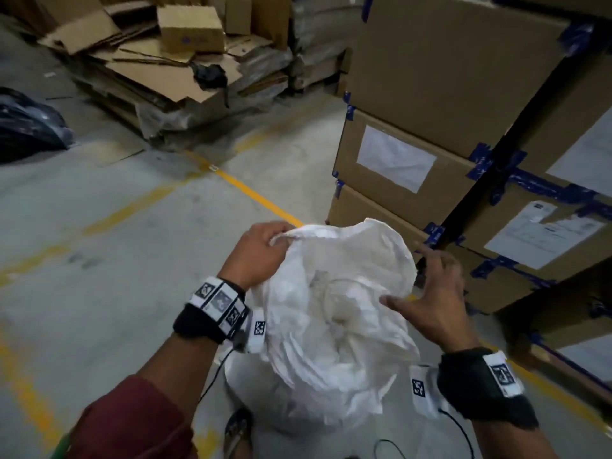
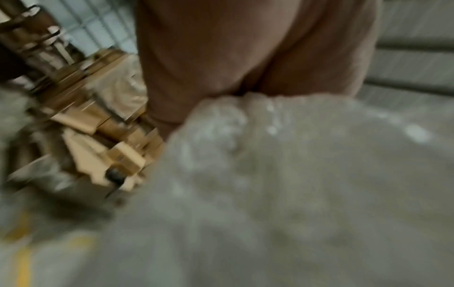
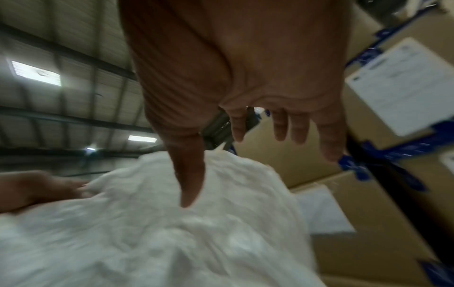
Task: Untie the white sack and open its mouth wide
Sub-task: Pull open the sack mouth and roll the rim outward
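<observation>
The white sack stands in front of me on the floor, its crumpled mouth loose and partly spread. My left hand grips the far left rim of the mouth, fingers curled into the fabric; the left wrist view shows the palm bunching the white cloth. My right hand hovers at the sack's right side with fingers spread and straight. In the right wrist view the thumb lies against the sack and the other fingers hold nothing. No tie string shows.
Stacked cardboard boxes with blue tape and paper labels rise close on the right. Flattened cartons pile up at the back left. A dark plastic bag lies at far left. Yellow lines cross the concrete floor.
</observation>
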